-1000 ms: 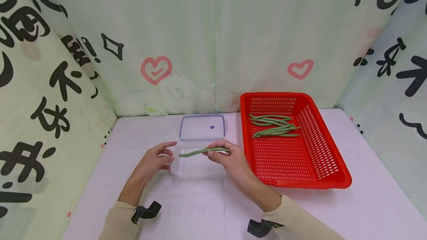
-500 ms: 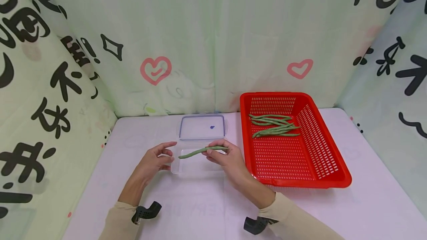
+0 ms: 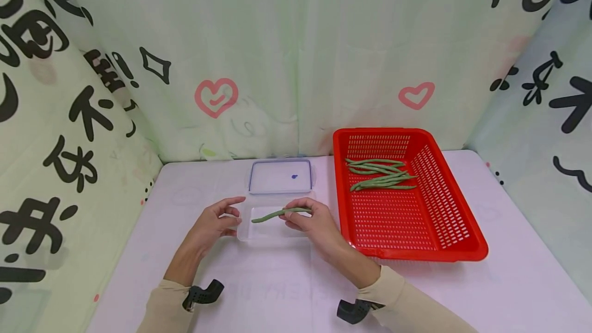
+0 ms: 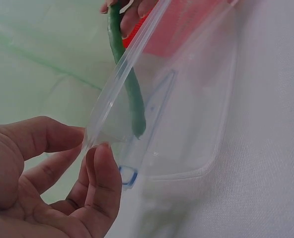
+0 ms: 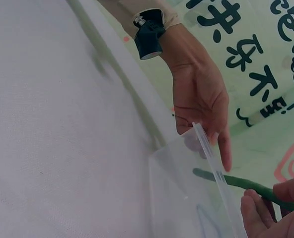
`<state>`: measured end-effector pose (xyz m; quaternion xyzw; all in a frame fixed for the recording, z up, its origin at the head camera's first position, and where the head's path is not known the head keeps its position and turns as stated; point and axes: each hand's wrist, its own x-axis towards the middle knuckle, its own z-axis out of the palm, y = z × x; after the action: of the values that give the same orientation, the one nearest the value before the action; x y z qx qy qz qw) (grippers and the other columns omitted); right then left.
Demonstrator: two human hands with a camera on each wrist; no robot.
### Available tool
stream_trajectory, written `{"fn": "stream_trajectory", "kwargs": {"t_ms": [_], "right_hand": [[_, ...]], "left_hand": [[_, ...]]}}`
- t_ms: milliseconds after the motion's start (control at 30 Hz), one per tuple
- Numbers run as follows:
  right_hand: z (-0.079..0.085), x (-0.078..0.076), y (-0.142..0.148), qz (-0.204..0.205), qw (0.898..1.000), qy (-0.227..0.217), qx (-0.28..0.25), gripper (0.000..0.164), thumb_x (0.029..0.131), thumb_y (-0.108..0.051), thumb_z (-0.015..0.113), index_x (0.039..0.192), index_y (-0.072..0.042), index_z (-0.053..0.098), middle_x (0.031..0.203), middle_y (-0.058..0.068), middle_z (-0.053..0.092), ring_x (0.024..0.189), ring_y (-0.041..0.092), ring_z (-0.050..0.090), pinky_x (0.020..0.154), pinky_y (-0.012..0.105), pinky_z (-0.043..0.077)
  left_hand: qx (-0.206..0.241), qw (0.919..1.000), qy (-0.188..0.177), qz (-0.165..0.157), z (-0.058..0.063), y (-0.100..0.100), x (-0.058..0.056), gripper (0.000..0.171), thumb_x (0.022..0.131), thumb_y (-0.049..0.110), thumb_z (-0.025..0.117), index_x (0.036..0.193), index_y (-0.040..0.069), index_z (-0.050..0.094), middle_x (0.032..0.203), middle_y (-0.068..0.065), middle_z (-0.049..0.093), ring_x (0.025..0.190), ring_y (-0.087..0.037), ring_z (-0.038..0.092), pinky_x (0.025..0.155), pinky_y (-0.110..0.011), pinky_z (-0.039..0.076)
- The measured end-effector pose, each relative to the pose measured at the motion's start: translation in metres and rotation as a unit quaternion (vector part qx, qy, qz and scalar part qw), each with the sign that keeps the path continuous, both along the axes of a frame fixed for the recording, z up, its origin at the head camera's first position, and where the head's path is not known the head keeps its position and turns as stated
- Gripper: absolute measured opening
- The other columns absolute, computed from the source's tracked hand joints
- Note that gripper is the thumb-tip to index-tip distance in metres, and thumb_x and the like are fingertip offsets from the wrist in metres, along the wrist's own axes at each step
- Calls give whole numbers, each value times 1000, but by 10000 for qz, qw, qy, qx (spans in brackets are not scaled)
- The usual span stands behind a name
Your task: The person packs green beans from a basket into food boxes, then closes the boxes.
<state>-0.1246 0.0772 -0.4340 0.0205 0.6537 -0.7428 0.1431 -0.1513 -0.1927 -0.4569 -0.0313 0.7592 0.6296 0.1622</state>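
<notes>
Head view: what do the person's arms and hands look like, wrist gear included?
Left sleeve and right sleeve: plain beige. Each wrist carries a curved black device: left device, right device. Left hand and right hand: no gloves. No cables visible.

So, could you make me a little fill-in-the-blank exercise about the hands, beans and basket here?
1. The right hand holds exactly ____ green bean.
2. The other beans lie in a basket coloured ____.
3. In the head view, that basket stands to the ____ of the clear container, which the left hand touches.

Missing words: one; red; right.
</notes>
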Motion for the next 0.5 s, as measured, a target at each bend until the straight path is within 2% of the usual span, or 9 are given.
{"fn": "stream_trajectory", "kwargs": {"t_ms": [133,233,333,433,500], "right_hand": [[1,2,0,350,9983,121,452,23,97,-10,67,119,-4,67,122,13,65,114,32,67,98,40,55],[2,4,-1,484,9900,622,1170,29,96,-14,69,125,-11,68,130,7,65,126,28,59,107,43,48],[4,4,0,377,9763,1203,1759,37,94,-15,70,131,-17,67,140,4,61,140,27,47,115,52,38],[7,3,0,278,9719,1442,1842,39,94,-13,71,132,-18,67,142,3,60,143,27,43,118,56,32],[9,2,1,271,9765,1413,1605,36,96,-12,68,132,-14,67,139,3,61,141,26,47,118,53,33]], "left_hand": [[17,10000,-13,-12,-1,0,0,57,91,-2,66,145,11,56,107,-10,52,88,-19,59,72,-29,58],[38,10000,-4,-23,-1,0,0,57,91,-2,67,145,11,56,108,-10,52,87,-18,59,71,-29,58],[52,10000,6,-23,-2,0,-1,57,91,-2,67,145,11,56,107,-10,52,86,-18,59,72,-29,58],[82,10000,27,-27,-2,0,0,57,91,-3,66,146,9,55,107,-10,52,86,-18,59,72,-30,58],[91,9999,37,-25,-2,0,0,57,91,-3,66,145,9,55,107,-10,52,87,-19,60,72,-30,58]]}}
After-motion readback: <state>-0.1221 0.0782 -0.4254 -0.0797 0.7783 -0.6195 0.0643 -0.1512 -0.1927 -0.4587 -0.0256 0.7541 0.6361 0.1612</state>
